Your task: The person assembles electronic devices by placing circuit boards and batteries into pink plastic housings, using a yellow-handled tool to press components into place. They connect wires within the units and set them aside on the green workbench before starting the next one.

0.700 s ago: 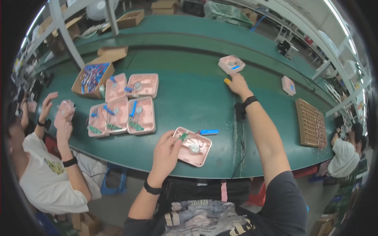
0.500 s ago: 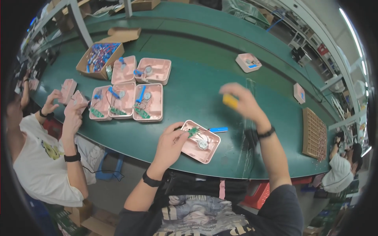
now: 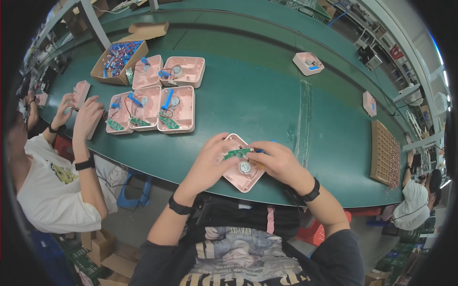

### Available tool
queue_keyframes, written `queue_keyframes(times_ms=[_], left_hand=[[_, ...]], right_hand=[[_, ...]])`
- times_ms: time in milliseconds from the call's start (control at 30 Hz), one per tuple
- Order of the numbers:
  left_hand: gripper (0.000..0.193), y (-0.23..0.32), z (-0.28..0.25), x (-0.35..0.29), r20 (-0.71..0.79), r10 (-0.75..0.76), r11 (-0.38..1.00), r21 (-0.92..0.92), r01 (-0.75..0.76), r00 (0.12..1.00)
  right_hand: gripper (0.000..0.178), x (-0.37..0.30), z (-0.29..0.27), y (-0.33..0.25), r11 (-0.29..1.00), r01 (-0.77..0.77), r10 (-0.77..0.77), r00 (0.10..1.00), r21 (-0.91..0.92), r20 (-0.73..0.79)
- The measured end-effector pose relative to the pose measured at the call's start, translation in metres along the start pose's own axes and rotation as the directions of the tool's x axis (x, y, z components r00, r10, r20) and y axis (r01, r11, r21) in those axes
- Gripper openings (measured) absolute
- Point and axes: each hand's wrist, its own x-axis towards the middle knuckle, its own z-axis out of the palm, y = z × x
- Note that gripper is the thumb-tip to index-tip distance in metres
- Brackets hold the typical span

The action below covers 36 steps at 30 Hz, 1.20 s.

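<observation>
A pink plastic housing (image 3: 234,183) lies tilted near the table's front edge, with a round silver speaker-like part (image 3: 244,167) and thin wires inside. Above its far half is a green circuit board (image 3: 235,153). My left hand (image 3: 206,161) pinches the board's left end between thumb and fingers. My right hand (image 3: 278,163) is closed at the board's right end, fingertips together. A sliver of yellow shows under its palm, from a small yellow object mostly hidden by the hand. Bits of a blue cylinder (image 3: 274,141) show behind the right fingers.
Several pink housings (image 3: 179,112) with boards and blue cylinders stand at left, before a cardboard box (image 3: 107,66) of blue wired parts. Two more housings (image 3: 307,63) sit far right, beyond a divided brown tray (image 3: 384,155). At left, a co-worker's hands (image 3: 86,114) handle pink parts.
My right hand has come down and left from above the table to the circuit board, bringing the yellow object. The board now sits more level. The co-worker's hands have shifted slightly.
</observation>
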Motion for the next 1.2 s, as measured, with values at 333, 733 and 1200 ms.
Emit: queue_keyframes(times_ms=[333,733,1200], left_hand=[[0.055,-0.012,0.002,-0.013,-0.084,0.129,0.976,0.188,-0.111,0.988],[0.050,-0.016,0.009,-0.013,-0.034,0.105,0.981,0.169,-0.098,0.994],[0.036,-0.024,0.013,-0.016,-0.185,0.235,0.963,0.177,-0.203,0.954]], right_hand=[[0.030,0.003,-0.012,-0.003,0.973,0.092,-0.105,0.993,-0.214,-0.049],[0.024,0.024,-0.005,-0.004,0.952,-0.224,0.207,0.973,0.209,0.099],[0.022,0.044,-0.008,-0.007,0.995,-0.103,0.099,0.947,-0.001,0.305]])
